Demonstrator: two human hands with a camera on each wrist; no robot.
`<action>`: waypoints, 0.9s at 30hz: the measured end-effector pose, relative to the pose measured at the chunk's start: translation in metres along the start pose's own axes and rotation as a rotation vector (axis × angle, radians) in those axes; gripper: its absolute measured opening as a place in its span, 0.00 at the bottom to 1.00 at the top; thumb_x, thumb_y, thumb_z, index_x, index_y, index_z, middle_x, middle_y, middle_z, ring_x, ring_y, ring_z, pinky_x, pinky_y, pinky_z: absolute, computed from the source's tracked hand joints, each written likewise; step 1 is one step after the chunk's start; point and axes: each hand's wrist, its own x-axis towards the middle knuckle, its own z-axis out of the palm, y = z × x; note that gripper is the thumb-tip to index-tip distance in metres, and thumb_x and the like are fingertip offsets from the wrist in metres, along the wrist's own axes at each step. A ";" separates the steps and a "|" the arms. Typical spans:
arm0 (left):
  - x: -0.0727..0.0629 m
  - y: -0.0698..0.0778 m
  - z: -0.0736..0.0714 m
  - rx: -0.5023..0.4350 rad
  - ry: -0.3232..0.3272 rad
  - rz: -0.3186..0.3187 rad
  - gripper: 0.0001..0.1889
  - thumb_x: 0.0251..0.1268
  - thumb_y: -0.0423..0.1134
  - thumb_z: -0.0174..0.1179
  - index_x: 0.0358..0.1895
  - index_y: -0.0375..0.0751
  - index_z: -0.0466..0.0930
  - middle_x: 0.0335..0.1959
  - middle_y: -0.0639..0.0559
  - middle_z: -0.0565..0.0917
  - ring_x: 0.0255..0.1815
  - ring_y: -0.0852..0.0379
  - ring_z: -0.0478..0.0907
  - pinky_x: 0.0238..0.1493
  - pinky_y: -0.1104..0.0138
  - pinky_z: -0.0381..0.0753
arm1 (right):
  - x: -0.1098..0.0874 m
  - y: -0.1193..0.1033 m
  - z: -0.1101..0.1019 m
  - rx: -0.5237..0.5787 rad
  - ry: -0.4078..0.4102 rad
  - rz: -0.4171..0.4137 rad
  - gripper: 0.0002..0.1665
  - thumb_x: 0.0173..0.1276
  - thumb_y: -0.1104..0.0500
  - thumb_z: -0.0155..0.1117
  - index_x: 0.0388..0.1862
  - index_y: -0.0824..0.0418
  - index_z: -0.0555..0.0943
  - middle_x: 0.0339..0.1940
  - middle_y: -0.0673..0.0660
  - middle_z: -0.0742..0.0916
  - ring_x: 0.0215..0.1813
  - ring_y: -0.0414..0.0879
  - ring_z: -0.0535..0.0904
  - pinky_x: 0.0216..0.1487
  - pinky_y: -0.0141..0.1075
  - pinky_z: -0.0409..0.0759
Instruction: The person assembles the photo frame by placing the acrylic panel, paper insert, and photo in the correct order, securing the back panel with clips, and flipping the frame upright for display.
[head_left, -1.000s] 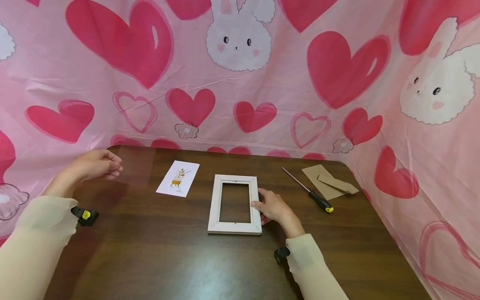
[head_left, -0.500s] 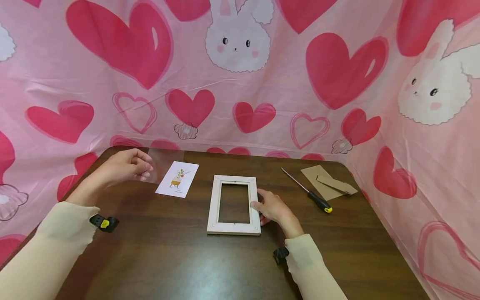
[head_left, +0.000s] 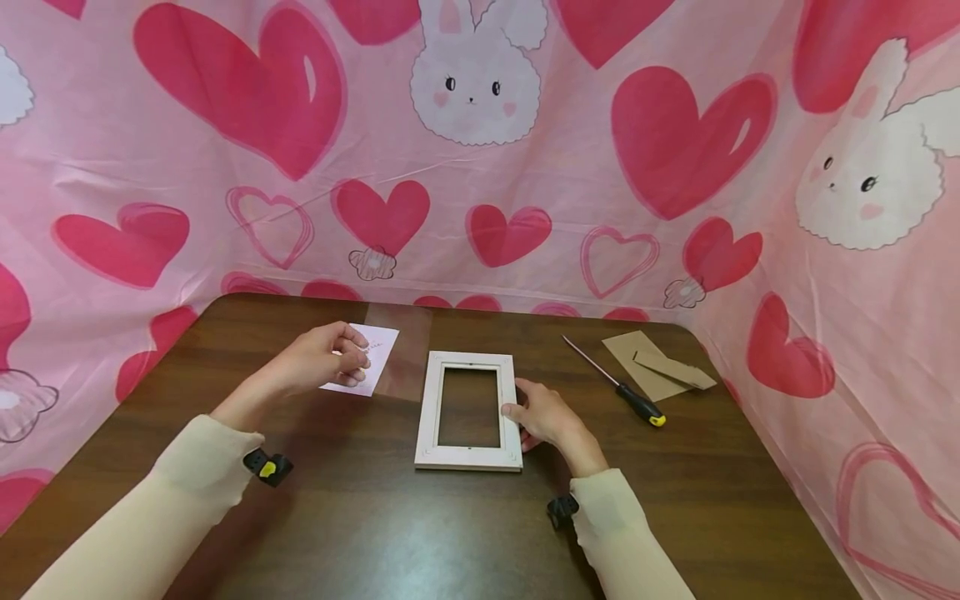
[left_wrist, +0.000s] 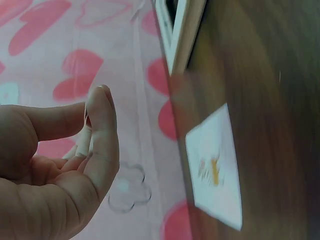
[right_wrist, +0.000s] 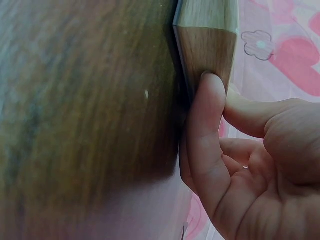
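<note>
While right hand (head_left: 549, 413) grips one frame (head_left: 431, 408), left hand (head_left: 324, 358) pinches one sheet (head_left: 403, 354) (transparent).

I can read no words, brands or numbers. A short line of script (head_left: 374, 345) on the white illustrated card (head_left: 380, 360), partly hidden behind my left hand (head_left: 324, 358), is too small; from my left wrist, its print blurs.

Pink fabric drapes (head_left: 450, 162) printed with red hearts (head_left: 693, 137), white rabbit heads (head_left: 476, 108) and outlined flowers (head_left: 372, 262) hang along the far, left and right sides. The dark wood-grain surface (head_left: 337, 508) has rounded far corners and a pale glare (head_left: 420, 537) toward its near part.
</note>
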 end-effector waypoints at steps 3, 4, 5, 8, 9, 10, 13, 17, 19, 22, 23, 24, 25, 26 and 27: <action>0.004 0.000 0.015 -0.019 -0.019 -0.006 0.17 0.78 0.29 0.57 0.62 0.23 0.68 0.44 0.34 0.84 0.36 0.51 0.86 0.43 0.62 0.91 | 0.000 0.000 0.000 -0.006 0.002 0.003 0.40 0.79 0.59 0.66 0.84 0.64 0.63 0.34 0.63 0.81 0.21 0.50 0.83 0.25 0.42 0.87; 0.004 0.000 0.020 -0.025 -0.024 -0.010 0.18 0.78 0.29 0.57 0.63 0.24 0.68 0.44 0.35 0.83 0.35 0.52 0.85 0.42 0.62 0.91 | 0.000 0.000 0.000 -0.005 0.003 0.004 0.40 0.80 0.59 0.66 0.84 0.64 0.63 0.34 0.63 0.81 0.21 0.49 0.83 0.25 0.41 0.87; 0.005 0.001 0.025 -0.039 -0.029 -0.016 0.18 0.78 0.29 0.58 0.63 0.23 0.67 0.43 0.37 0.83 0.34 0.52 0.84 0.42 0.62 0.91 | 0.000 0.000 0.000 -0.005 0.003 0.004 0.40 0.80 0.59 0.66 0.84 0.64 0.63 0.34 0.63 0.81 0.21 0.50 0.83 0.25 0.41 0.87; 0.009 0.002 0.039 -0.065 -0.050 -0.026 0.18 0.77 0.29 0.59 0.62 0.24 0.67 0.41 0.39 0.83 0.33 0.52 0.83 0.41 0.63 0.91 | 0.000 0.000 0.000 0.010 0.001 0.008 0.39 0.79 0.59 0.66 0.84 0.64 0.63 0.35 0.63 0.81 0.21 0.50 0.83 0.24 0.42 0.87; 0.010 0.002 0.044 -0.091 -0.060 -0.031 0.18 0.77 0.28 0.59 0.62 0.23 0.66 0.40 0.38 0.83 0.34 0.52 0.83 0.42 0.63 0.91 | 0.000 0.000 0.000 0.015 0.001 0.009 0.39 0.79 0.59 0.66 0.84 0.64 0.63 0.35 0.63 0.81 0.21 0.50 0.83 0.24 0.42 0.87; 0.012 0.002 0.049 -0.121 -0.073 -0.037 0.18 0.76 0.28 0.59 0.61 0.23 0.66 0.40 0.37 0.83 0.33 0.53 0.84 0.41 0.64 0.91 | 0.001 0.000 0.000 0.020 0.000 0.011 0.39 0.79 0.59 0.66 0.84 0.64 0.63 0.35 0.63 0.81 0.21 0.50 0.83 0.24 0.42 0.87; 0.015 0.002 0.063 -0.174 -0.101 -0.062 0.17 0.77 0.27 0.58 0.61 0.23 0.65 0.40 0.36 0.84 0.34 0.54 0.85 0.42 0.64 0.91 | 0.000 -0.001 -0.001 0.024 0.001 0.010 0.39 0.80 0.59 0.66 0.84 0.64 0.63 0.34 0.63 0.81 0.21 0.50 0.83 0.24 0.42 0.87; 0.019 0.000 0.080 -0.207 -0.114 -0.087 0.17 0.76 0.26 0.58 0.60 0.23 0.66 0.38 0.38 0.84 0.32 0.54 0.85 0.40 0.64 0.91 | -0.001 -0.001 -0.001 0.021 -0.002 0.003 0.39 0.80 0.60 0.66 0.84 0.64 0.63 0.34 0.63 0.81 0.21 0.50 0.83 0.24 0.42 0.87; 0.021 -0.001 0.087 -0.211 -0.118 -0.085 0.17 0.75 0.26 0.58 0.60 0.23 0.67 0.37 0.39 0.84 0.32 0.55 0.85 0.40 0.63 0.91 | -0.001 -0.001 0.000 0.016 -0.003 -0.003 0.39 0.80 0.59 0.66 0.84 0.64 0.63 0.34 0.63 0.81 0.21 0.50 0.83 0.24 0.42 0.87; 0.024 -0.002 0.095 -0.221 -0.118 -0.083 0.17 0.74 0.25 0.59 0.59 0.22 0.67 0.37 0.39 0.84 0.32 0.55 0.85 0.40 0.64 0.91 | 0.000 0.000 0.000 0.012 -0.003 -0.011 0.39 0.80 0.59 0.66 0.83 0.64 0.64 0.33 0.63 0.82 0.21 0.50 0.83 0.24 0.42 0.87; 0.025 -0.002 0.097 -0.221 -0.119 -0.081 0.17 0.74 0.25 0.59 0.59 0.23 0.67 0.37 0.39 0.84 0.32 0.56 0.85 0.40 0.64 0.91 | 0.000 0.000 0.000 0.012 -0.003 -0.013 0.39 0.80 0.59 0.66 0.83 0.64 0.64 0.33 0.63 0.82 0.21 0.50 0.83 0.24 0.42 0.87; 0.026 -0.002 0.099 -0.220 -0.121 -0.078 0.16 0.74 0.25 0.59 0.59 0.23 0.67 0.37 0.39 0.84 0.32 0.56 0.85 0.40 0.64 0.91 | 0.000 0.000 0.000 0.011 -0.003 -0.012 0.39 0.80 0.59 0.66 0.83 0.64 0.64 0.33 0.63 0.82 0.21 0.50 0.83 0.24 0.42 0.87; 0.027 -0.002 0.100 -0.219 -0.121 -0.079 0.16 0.74 0.25 0.59 0.58 0.23 0.67 0.38 0.39 0.84 0.32 0.56 0.85 0.40 0.64 0.91 | 0.000 0.000 -0.001 0.012 -0.003 -0.011 0.39 0.80 0.59 0.66 0.83 0.64 0.64 0.33 0.63 0.81 0.20 0.50 0.83 0.24 0.42 0.87; 0.028 -0.002 0.102 -0.219 -0.122 -0.080 0.16 0.74 0.25 0.59 0.58 0.24 0.67 0.38 0.39 0.84 0.32 0.56 0.85 0.40 0.64 0.91 | 0.000 0.000 -0.001 0.012 -0.003 -0.009 0.39 0.80 0.59 0.66 0.84 0.63 0.64 0.33 0.63 0.81 0.21 0.50 0.83 0.24 0.42 0.87; 0.028 -0.002 0.103 -0.220 -0.124 -0.082 0.15 0.74 0.25 0.59 0.57 0.24 0.67 0.38 0.38 0.84 0.32 0.55 0.85 0.40 0.63 0.91 | 0.000 0.000 -0.001 0.013 -0.003 -0.007 0.39 0.79 0.59 0.66 0.84 0.63 0.64 0.33 0.63 0.81 0.21 0.50 0.83 0.24 0.41 0.87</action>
